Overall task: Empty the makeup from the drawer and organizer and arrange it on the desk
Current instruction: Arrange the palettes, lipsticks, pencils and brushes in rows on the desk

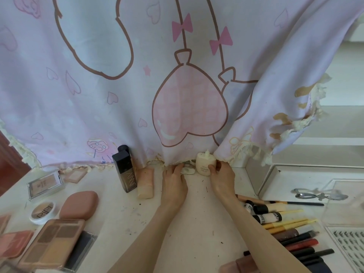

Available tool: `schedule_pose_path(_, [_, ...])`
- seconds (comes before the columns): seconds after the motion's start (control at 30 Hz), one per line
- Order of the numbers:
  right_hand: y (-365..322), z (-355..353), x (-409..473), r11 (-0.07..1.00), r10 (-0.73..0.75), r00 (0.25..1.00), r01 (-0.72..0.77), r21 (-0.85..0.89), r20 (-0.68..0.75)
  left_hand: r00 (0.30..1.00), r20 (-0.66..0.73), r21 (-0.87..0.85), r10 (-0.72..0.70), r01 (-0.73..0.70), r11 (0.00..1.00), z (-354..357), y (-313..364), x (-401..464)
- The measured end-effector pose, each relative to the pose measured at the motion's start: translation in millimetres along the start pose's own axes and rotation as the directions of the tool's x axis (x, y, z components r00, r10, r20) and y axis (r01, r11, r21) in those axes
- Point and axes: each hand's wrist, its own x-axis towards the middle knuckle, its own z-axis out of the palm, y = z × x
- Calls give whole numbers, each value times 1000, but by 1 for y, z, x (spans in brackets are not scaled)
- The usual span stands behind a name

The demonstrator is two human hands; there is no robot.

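Observation:
My right hand [222,178] grips a cream pump bottle [204,161] standing at the back of the white desk [197,223], against the curtain's hem. My left hand [173,180] reaches beside it, fingertips touching a small pale item [188,170] under the hem; whether it is pinched is unclear. Left of the hands stand a dark foundation bottle [125,170] and a peach tube [146,183]. Pencils, tubes and lip products [285,227] lie in a row at the right.
A pink cartoon curtain [157,85] hangs over the desk's back. Palettes [52,245], a brown sponge [79,204], a round compact [42,212] and a mirrored compact [45,185] lie left. A clear organizer [344,203] holding an eyelash curler [319,196] and a lash tray [348,251] sit right.

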Motion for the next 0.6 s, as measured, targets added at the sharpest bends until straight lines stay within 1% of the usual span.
schedule_pose_path(0.13, [7,-9,1,1000,-7,1000,8,-27,23,999,47,42,2,-4,999,1,1,-4])
schedule_pose_path(0.27, [10,-20,1,1000,-14,999,14,-4,41,996,81,87,31,-38,995,2,4,-7])
schedule_pose_path(0.4, [12,-28,3,999,-27,999,26,39,25,991,115,141,70,-86,986,2,6,-10])
schedule_pose_path(0.6, [12,-30,4,999,-16,1000,16,39,6,985,150,264,89,-126,956,5,6,-11])
